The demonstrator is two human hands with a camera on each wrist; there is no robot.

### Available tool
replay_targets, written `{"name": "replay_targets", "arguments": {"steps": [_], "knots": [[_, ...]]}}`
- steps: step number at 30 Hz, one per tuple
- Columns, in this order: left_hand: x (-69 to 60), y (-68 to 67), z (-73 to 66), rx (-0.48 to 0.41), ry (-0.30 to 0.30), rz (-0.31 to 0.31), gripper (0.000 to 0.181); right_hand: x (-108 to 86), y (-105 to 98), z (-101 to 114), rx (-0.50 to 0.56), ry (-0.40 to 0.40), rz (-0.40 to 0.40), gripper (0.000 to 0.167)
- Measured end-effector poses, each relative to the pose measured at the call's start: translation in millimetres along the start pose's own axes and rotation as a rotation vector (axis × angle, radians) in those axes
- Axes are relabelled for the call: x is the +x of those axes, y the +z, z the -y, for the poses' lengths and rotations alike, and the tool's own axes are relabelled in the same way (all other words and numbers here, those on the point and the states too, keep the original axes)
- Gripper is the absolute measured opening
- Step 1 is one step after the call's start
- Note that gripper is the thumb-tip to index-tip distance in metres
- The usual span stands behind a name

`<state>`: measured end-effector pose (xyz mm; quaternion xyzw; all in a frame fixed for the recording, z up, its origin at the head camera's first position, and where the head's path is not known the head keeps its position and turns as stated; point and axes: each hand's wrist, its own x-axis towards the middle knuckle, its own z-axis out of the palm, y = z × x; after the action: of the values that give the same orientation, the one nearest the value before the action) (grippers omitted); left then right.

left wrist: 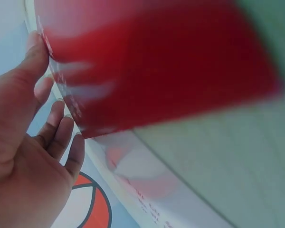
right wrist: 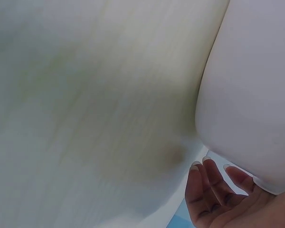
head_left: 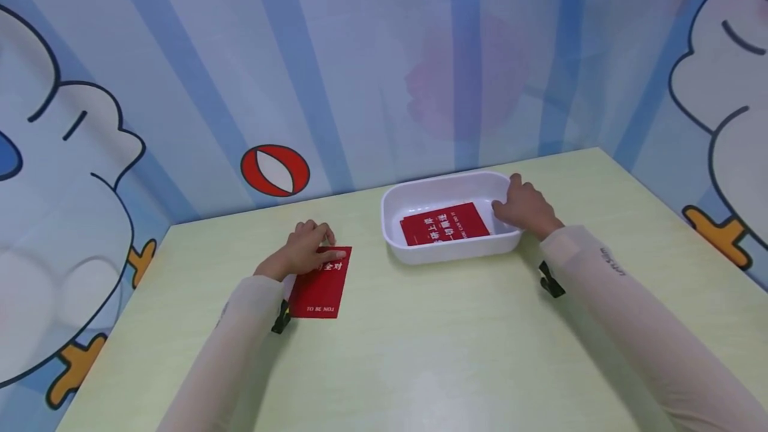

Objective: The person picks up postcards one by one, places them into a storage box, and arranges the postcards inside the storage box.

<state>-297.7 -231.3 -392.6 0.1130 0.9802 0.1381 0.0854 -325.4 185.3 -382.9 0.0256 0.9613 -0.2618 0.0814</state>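
My left hand (head_left: 306, 251) pinches the top edge of a red card (head_left: 319, 291) with white lettering, at the left part of the table. The thumb lies over the printed face; the fingers are at the far edge. In the left wrist view the red card (left wrist: 180, 66) spreads out from the fingertips, and a pale sheet with reddish print (left wrist: 149, 175) shows beneath it. At the back, my right hand (head_left: 529, 207) grips the right rim of a white plastic basin (head_left: 456, 251), thumb inside and fingers outside. Red cards (head_left: 445, 224) with white characters lie in the basin.
The pale yellow-green table (head_left: 420, 345) meets a blue striped cartoon backdrop (head_left: 384, 65) along its back edge. The basin stands close to that edge. Cartoon-printed panels also flank the table left and right.
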Motion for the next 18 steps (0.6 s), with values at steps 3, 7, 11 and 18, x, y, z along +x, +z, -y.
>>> {"name": "replay_targets", "arguments": {"steps": [3,7,11,18], "knots": [[0.0,0.4,-0.8,0.013,0.011,-0.007,0.046,-0.3,0.0,0.6,-0.005,0.001,-0.003,0.078],[-0.3,-0.3,-1.6,0.022,0.018,-0.009,0.044,-0.3,1.0,0.7,-0.007,-0.003,-0.002,0.078],[1.3,-1.1,-1.1,0.013,0.03,-0.01,0.044,-0.3,1.3,0.3,-0.005,-0.01,0.007,0.078],[7.4,-3.0,-1.5,-0.058,0.052,0.003,0.042,-1.0,-0.9,0.2,-0.003,-0.024,0.002,0.076]]}}
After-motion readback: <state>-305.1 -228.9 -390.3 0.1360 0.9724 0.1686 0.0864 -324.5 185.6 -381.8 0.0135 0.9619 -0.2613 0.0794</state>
